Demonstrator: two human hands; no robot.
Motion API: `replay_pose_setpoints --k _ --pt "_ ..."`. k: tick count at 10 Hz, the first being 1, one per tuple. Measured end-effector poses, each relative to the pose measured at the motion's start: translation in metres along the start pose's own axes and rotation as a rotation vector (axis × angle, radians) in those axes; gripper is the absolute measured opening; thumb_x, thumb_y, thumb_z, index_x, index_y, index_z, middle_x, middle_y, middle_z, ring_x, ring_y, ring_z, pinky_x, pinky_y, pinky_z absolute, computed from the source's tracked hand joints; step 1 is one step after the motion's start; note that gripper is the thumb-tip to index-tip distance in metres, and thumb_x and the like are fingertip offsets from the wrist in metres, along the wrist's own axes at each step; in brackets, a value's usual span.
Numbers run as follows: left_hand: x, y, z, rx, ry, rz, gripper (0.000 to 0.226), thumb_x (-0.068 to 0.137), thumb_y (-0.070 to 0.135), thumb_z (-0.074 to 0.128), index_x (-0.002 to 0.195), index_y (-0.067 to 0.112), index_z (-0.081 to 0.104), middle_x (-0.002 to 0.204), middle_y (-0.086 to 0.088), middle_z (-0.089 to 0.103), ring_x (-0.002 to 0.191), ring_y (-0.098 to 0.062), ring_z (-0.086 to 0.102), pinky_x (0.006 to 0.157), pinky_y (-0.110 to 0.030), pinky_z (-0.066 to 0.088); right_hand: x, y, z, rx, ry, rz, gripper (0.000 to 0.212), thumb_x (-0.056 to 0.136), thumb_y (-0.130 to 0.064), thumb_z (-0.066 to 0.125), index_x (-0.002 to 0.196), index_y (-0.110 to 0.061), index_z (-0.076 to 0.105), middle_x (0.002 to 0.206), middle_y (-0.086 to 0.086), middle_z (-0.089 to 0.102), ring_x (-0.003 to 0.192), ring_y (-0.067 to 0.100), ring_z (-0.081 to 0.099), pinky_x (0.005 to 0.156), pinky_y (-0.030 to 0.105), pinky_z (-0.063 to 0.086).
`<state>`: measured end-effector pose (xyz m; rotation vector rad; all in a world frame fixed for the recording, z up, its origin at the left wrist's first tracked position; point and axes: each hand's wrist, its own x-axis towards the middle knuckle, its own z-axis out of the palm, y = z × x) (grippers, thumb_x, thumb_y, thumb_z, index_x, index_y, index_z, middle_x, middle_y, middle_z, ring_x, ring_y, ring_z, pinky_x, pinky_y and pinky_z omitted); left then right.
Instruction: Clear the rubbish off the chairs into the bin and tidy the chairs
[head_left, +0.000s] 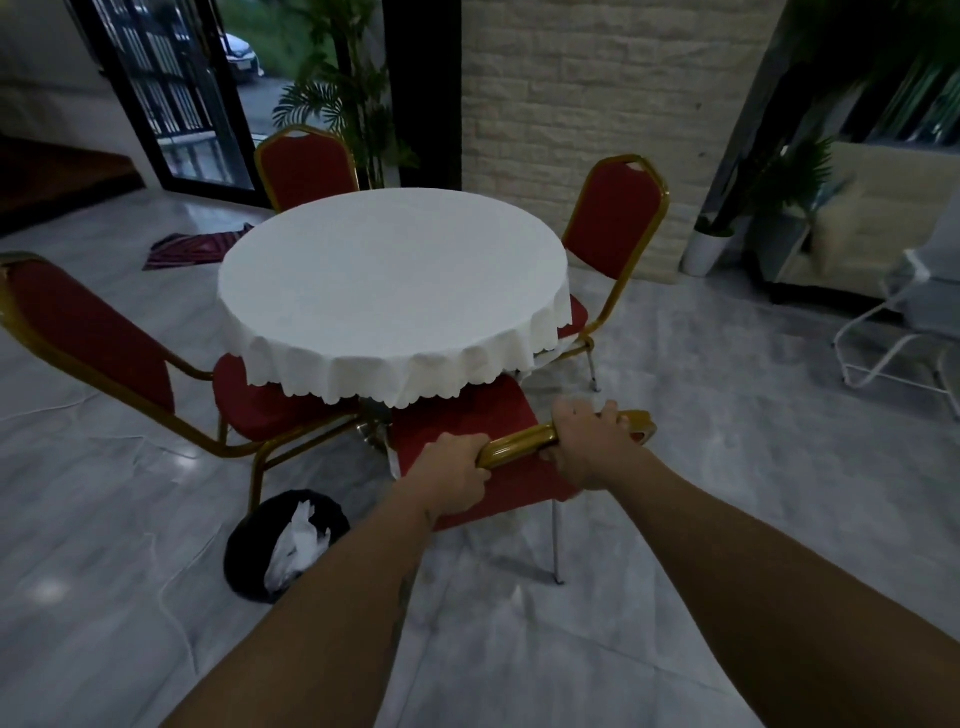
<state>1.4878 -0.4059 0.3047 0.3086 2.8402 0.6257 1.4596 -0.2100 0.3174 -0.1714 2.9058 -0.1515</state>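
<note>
A red chair with a gold frame stands at the near side of the round table, its seat partly under the white cloth. My left hand and my right hand both grip the gold top rail of its backrest. A black bin sits on the floor to the left of this chair, with white crumpled rubbish inside. No rubbish shows on the visible part of the seat.
The round table carries a white cloth. Three more red chairs stand around it: left, far and right. A striped mat lies by the door. A white frame chair and potted plant stand right.
</note>
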Motion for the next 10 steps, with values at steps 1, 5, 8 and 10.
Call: replay_pose_setpoints --k 1,5,8,10 --pt "0.009 0.0 0.001 0.001 0.02 -0.006 0.01 0.089 0.027 0.056 0.099 0.027 0.058 0.089 0.0 0.064 0.085 -0.024 0.061 0.089 -0.041 0.047 0.012 0.004 -0.002 0.007 0.004 -0.015 0.056 0.093 -0.046 0.055 0.135 -0.017 0.032 0.146 0.018 0.036 0.14 0.057 0.021 0.113 0.067 0.021" --pt "0.035 0.006 0.008 -0.045 0.03 0.026 0.007 0.093 0.028 0.053 0.099 0.027 0.051 0.085 0.003 0.057 0.084 -0.026 0.06 0.079 -0.038 0.046 0.038 0.026 -0.01 -0.035 0.03 -0.052 0.061 0.091 -0.048 0.059 0.135 -0.017 0.031 0.145 0.018 0.037 0.135 0.049 0.03 0.111 0.064 0.027" --pt "0.038 0.01 0.017 -0.063 0.038 0.02 0.017 0.095 0.027 0.053 0.111 0.026 0.047 0.087 0.004 0.055 0.079 -0.017 0.055 0.07 -0.035 0.043 0.029 0.028 -0.014 -0.036 0.027 -0.017 0.067 0.092 -0.047 0.056 0.145 -0.017 0.028 0.152 0.022 0.032 0.142 0.049 0.023 0.116 0.061 0.023" --pt "0.027 0.016 -0.024 -0.019 -0.033 0.038 0.058 0.093 0.035 0.053 0.145 0.018 0.036 0.144 -0.005 0.046 0.125 -0.024 0.049 0.106 -0.038 0.041 -0.006 0.013 -0.058 0.119 -0.001 -0.009 0.033 0.101 -0.027 0.044 0.131 -0.013 0.047 0.141 0.013 0.049 0.126 0.031 0.048 0.1 0.041 0.043"
